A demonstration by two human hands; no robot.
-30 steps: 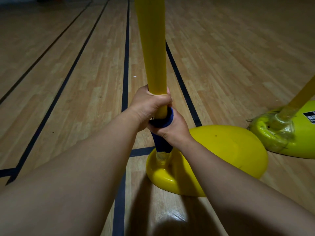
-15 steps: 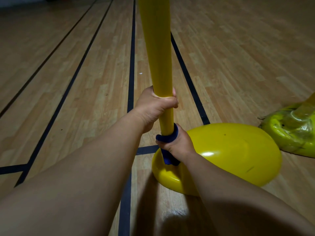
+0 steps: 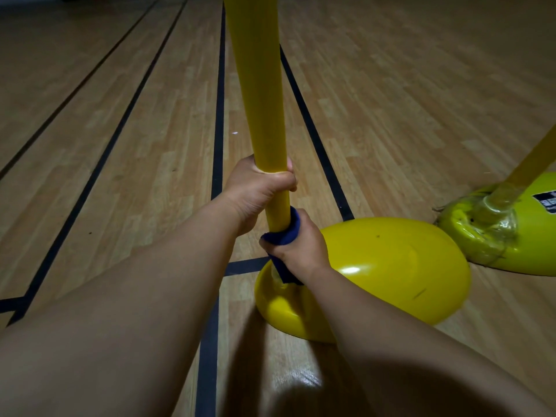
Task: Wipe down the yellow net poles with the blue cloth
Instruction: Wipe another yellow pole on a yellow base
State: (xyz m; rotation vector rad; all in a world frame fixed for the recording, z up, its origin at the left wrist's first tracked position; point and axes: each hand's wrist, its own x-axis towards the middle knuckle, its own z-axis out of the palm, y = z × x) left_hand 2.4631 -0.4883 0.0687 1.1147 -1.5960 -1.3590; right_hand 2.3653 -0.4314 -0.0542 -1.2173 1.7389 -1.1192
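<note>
So the yellow net pole (image 3: 261, 94) runs from the top edge down through the middle of the view and plugs into its yellow dome base (image 3: 391, 275) at about 5 o'clock from centre. The blue cloth (image 3: 284, 233) is wrapped around the bottom stretch of the pole, just above where it meets the base, with a tail of it hanging down toward the socket.

Looks to me like we're mid-wipe on the lowest section of this pole. Next move, I'd guess, is either finishing the last bit down to the base or sliding the cloth back up, and either way it needs the cloth kept snug all the way round while the other hand keeps the pole from wobbling.

Hands: the right hand (image 3: 301, 248) is curled tight around the cloth, squeezing it against the pole. The left hand (image 3: 258, 188) sits just above it, at 11 o'clock from the right one, fingers and thumb wrapped around the bare pole. The two hands are close but not touching.

Further out, there's a second pole (image 3: 532, 161) leaning in at 3 o'clock, stuck in a greener base (image 3: 511, 245) that has clear tape or plastic around the socket. It's just beside the first base. All of this stands on a wooden court floor (image 3: 105, 145) with dark lines (image 3: 218, 115).
</note>
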